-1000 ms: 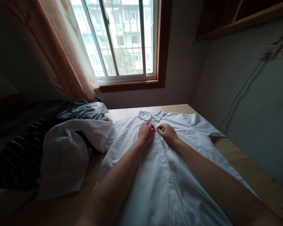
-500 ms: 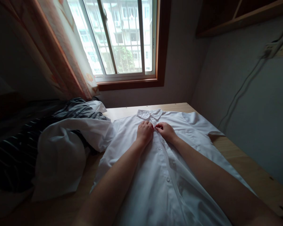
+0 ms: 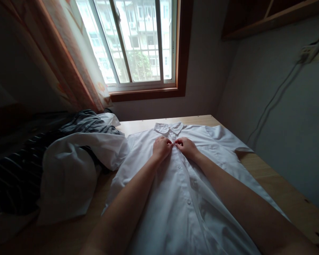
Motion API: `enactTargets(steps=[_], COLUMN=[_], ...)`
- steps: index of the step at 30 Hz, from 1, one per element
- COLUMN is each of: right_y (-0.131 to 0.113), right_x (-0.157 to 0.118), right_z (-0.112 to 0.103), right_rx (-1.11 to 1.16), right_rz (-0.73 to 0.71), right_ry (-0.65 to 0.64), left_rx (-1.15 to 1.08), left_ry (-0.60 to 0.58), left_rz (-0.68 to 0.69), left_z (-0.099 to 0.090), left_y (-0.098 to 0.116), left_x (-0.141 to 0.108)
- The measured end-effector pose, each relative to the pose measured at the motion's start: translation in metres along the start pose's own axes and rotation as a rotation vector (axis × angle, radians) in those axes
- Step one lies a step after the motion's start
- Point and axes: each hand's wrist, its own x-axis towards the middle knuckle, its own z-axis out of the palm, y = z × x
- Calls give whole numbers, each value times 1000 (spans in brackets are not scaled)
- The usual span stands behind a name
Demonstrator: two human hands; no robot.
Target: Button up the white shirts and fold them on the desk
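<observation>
A white shirt (image 3: 172, 198) lies spread from the centre to the bottom of the frame, on a wooden table (image 3: 273, 177). Just below its collar (image 3: 177, 128), near the frame's centre, my left hand (image 3: 162, 147) and right hand (image 3: 186, 147) each pinch the front's cloth, fingertips nearly meeting. Dark striped clothing (image 3: 18, 177) is heaped at the frame's left.

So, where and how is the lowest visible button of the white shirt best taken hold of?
Probably pinch the button by its rim, coming from above: it is small and round and faces up, and the white shirt lies spread beneath it.
</observation>
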Motion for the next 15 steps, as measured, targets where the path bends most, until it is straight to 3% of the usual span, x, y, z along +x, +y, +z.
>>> enactTargets(steps=[8,15], right_y=[-5,-8], right_x=[-4,-1], right_z=[1,0], right_rx=[32,271], right_rz=[-35,1], right_ry=[61,148], left_rx=[-68,-188], left_ry=[39,21], left_rz=[-169,-215], left_z=[6,6], left_y=[1,-6], left_x=[1,11])
